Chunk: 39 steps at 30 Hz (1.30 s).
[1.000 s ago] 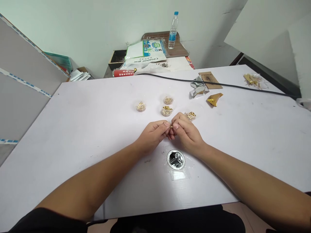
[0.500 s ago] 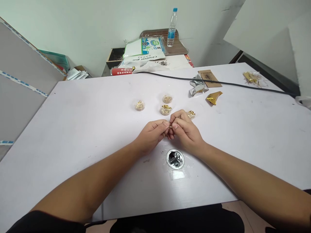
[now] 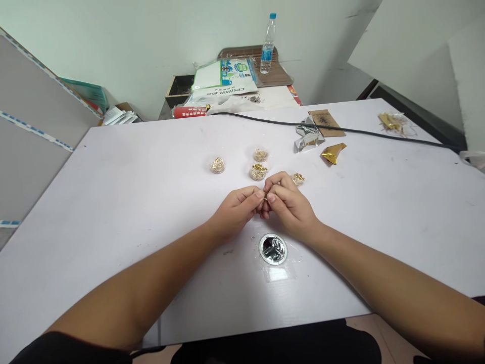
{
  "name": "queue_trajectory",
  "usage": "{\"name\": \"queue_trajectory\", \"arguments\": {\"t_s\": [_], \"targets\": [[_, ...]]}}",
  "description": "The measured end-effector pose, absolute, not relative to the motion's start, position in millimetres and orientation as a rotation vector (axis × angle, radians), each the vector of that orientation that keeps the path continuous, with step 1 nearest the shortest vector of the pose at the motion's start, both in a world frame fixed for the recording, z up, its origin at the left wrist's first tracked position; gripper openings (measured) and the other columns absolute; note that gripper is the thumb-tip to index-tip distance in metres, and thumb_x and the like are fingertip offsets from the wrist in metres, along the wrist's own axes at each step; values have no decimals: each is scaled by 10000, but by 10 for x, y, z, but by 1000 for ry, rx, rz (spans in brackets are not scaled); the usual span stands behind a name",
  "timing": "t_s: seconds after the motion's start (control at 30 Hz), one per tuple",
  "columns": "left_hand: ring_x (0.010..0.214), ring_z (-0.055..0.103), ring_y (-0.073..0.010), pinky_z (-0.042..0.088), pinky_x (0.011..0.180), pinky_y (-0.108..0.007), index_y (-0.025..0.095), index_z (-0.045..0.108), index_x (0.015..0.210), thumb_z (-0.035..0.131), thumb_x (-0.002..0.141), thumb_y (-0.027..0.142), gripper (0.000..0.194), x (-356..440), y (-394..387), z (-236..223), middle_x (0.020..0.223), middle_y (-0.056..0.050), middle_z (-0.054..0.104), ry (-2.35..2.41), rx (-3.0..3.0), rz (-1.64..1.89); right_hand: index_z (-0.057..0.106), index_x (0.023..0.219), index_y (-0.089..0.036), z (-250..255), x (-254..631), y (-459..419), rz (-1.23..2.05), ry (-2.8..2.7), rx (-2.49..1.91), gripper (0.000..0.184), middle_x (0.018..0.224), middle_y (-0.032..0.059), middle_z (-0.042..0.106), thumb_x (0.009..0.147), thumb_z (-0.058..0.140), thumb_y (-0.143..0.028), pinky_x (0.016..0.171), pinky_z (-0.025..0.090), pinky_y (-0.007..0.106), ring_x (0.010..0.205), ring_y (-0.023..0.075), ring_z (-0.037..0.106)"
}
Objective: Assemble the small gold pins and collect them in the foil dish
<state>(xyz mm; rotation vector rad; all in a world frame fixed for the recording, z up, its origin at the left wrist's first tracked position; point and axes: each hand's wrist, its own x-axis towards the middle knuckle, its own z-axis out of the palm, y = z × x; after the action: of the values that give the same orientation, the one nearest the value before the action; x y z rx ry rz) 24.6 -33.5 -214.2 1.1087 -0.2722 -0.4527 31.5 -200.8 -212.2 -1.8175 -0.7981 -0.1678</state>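
Note:
My left hand [image 3: 239,208] and my right hand [image 3: 290,205] meet fingertip to fingertip above the white table. Between their pinched thumbs and forefingers is a tiny gold-coloured pin [image 3: 265,199], mostly covered by the fingers. Just beyond the hands stands a small clear cup of gold pins [image 3: 258,172], with a second cup [image 3: 260,154] behind it. Another cup of thin gold pieces [image 3: 217,165] is off to the left. My right hand partly hides a further cup with gold pieces [image 3: 297,179].
A round hole [image 3: 273,249] lined with dark plastic lies below my hands. A black cable [image 3: 276,121] crosses the table's far side. Beyond it are silver foil [image 3: 308,141], a gold foil packet [image 3: 333,153] and brown card [image 3: 326,123]. A water bottle [image 3: 268,45] stands at the back.
Almost nothing differs. Both hands keep their pinch in the same place, with only a very slight shift at the fingertips.

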Motion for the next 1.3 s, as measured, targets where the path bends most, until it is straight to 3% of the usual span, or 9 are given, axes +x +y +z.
{"name": "queue_trajectory", "arguments": {"t_s": [0.23, 0.4, 0.57, 0.77, 1.3], "targets": [[554, 492, -85, 396, 562, -231, 155, 509, 699, 526, 965, 455, 401, 256, -290, -2146, 613, 16, 538, -388, 1367, -367, 633, 752, -199, -2093, 320, -2037, -164, -825, -1860, 350, 969, 87, 496, 1023, 426, -280, 913, 491, 417, 1015, 221, 509], [542, 463, -84, 393, 565, -232, 162, 489, 680, 497, 974, 471, 427, 264, -255, -2105, 582, 22, 521, -455, 1527, -317, 530, 725, -196, -2097, 331, -2054, -165, -829, -1868, 315, 967, 86, 485, 1014, 436, -278, 868, 480, 411, 1001, 225, 500], [484, 402, -74, 339, 497, -222, 167, 501, 719, 489, 983, 464, 397, 242, -249, -2111, 539, 45, 481, -453, 1528, -297, 532, 723, -197, -2105, 317, -2039, -170, -784, -1863, 313, 941, 83, 489, 1012, 434, -269, 857, 474, 403, 1006, 227, 493], [542, 483, -81, 393, 560, -221, 163, 514, 734, 477, 999, 431, 379, 204, -289, -2105, 587, 22, 566, -439, 1518, -247, 538, 689, -198, -2122, 283, -1988, -211, -711, -1849, 325, 895, 76, 513, 1001, 451, -237, 830, 479, 389, 965, 215, 509], [647, 564, -111, 446, 643, -246, 167, 490, 688, 485, 996, 414, 396, 213, -317, -2115, 600, 14, 531, -402, 1502, -226, 556, 635, -188, -2128, 282, -1968, -270, -682, -1866, 351, 844, 45, 477, 974, 468, -180, 742, 475, 337, 833, 172, 510]]}}
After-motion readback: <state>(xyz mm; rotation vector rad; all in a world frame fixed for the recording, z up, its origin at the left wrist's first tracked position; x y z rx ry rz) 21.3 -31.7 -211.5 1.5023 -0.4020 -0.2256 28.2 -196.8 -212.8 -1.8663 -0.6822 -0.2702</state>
